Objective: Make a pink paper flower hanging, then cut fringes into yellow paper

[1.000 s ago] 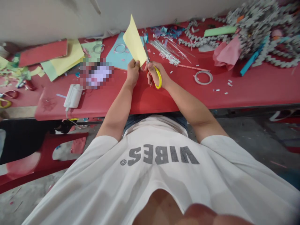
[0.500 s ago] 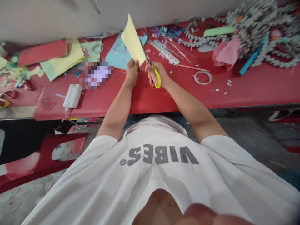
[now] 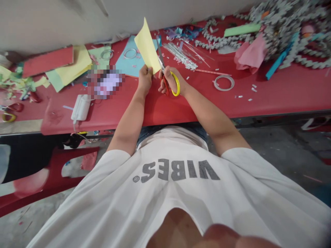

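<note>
My left hand [image 3: 146,78] pinches the lower edge of a yellow sheet of paper [image 3: 147,46], which stands up from the fingers and curves slightly. In my right hand [image 3: 170,80] is a pair of scissors [image 3: 176,84] with yellow and red handles. Their blades are parted and point up and away, along the right edge of the paper. Whether a blade touches the paper I cannot tell. Behind the sheet lies a blue sheet of paper [image 3: 124,62] with a coil of clear line [image 3: 130,53] on it.
On the red table [image 3: 219,103] lie a white power bank [image 3: 80,107], a blurred-out phone [image 3: 108,82], thin clear sticks [image 3: 181,55], a white ring [image 3: 223,83] and pink crumpled paper [image 3: 250,54]. Grey garlands [image 3: 281,27] pile up at right. More scissors [image 3: 11,112] lie at left.
The scissors have opened, with the blades and handles spread apart and the red handle showing. The yellow paper stays in my left hand, nearly unmoved.
</note>
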`<state>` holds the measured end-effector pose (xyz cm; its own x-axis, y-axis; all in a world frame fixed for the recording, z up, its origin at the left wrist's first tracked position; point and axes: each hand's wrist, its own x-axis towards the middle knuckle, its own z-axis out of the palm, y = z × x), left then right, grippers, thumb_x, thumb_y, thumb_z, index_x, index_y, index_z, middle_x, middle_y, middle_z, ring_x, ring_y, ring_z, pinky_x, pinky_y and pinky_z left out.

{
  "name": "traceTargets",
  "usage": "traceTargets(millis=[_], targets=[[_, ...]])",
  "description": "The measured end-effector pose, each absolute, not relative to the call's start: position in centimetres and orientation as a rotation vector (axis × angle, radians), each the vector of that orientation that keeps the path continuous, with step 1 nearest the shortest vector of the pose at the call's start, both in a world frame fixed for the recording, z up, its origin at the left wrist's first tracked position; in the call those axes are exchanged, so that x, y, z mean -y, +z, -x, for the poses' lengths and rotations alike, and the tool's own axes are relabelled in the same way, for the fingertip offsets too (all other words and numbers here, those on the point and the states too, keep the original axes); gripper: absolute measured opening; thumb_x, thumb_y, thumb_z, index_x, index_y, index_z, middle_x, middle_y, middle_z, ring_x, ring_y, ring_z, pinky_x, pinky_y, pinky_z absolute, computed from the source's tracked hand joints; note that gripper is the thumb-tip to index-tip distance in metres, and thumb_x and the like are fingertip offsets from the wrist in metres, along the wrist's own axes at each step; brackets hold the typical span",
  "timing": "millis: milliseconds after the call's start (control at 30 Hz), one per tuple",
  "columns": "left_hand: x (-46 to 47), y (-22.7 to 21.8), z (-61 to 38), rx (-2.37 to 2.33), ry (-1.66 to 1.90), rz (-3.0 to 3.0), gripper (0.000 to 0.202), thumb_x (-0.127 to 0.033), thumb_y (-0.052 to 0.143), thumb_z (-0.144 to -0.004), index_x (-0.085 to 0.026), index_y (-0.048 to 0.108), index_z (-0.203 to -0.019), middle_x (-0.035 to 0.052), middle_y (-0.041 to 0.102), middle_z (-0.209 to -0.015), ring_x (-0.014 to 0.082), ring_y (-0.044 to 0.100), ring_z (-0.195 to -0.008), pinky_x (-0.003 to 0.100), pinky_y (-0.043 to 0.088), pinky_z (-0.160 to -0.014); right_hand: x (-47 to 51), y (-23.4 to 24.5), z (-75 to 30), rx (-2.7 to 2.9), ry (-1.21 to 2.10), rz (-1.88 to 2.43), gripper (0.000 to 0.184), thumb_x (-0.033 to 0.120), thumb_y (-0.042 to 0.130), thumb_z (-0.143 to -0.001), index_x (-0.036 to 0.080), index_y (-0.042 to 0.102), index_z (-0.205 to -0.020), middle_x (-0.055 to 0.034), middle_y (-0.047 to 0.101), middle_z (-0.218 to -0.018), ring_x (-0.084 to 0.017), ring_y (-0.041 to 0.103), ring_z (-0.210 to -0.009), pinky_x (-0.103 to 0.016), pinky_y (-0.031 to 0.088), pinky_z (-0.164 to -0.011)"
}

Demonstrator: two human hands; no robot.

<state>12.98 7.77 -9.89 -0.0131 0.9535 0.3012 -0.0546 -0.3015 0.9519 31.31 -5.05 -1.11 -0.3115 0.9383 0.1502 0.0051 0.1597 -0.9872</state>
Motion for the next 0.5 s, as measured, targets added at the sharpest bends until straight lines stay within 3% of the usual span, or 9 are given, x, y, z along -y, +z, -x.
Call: traceTargets(millis=[133,267,500], targets=[[-8.1,-10.29,-12.88,-0.983,1.482,-1.395,0.064,-0.085,0.081,-0.087,-0.023,0.064,-0.09,-0.0014,0.059,-0.071,0.0176,0.069,-0.071,0.031,0.05,-0.07,5.32,-1.13,-31.18,1.555,1.251,0.933,0.084,0.11,0.04,-0.086,0.03,0.057,-0.102,0.0022,0.062,-0.066,-0.025,0.072,-0.062,-0.038,0.06,-0.056],[-8.41,-10.5,-12.8,-0.977,1.487,-1.406,0.067,-0.089,0.077,-0.086,-0.023,0.064,-0.093,0.0004,0.06,-0.074,0.0188,0.069,-0.072,0.033,0.047,-0.068,5.59,-1.1,-31.16,1.557,1.215,0.994,0.085,0.11,0.041,-0.086,0.03,0.06,-0.104,0.0034,0.061,-0.064,-0.022,0.065,-0.058,-0.039,0.061,-0.064],[-8.1,-9.85,-12.65,-1.013,1.441,-1.551,0.085,-0.111,0.059,-0.073,-0.029,0.059,-0.095,-0.0045,0.06,-0.07,0.013,0.053,-0.066,0.033,0.044,-0.065,5.73,-0.88,-31.12,1.637,1.092,1.042,0.085,0.105,0.03,-0.095,0.027,0.062,-0.105,0.0052,0.056,-0.058,-0.017,0.057,-0.05,-0.035,0.057,-0.059]])
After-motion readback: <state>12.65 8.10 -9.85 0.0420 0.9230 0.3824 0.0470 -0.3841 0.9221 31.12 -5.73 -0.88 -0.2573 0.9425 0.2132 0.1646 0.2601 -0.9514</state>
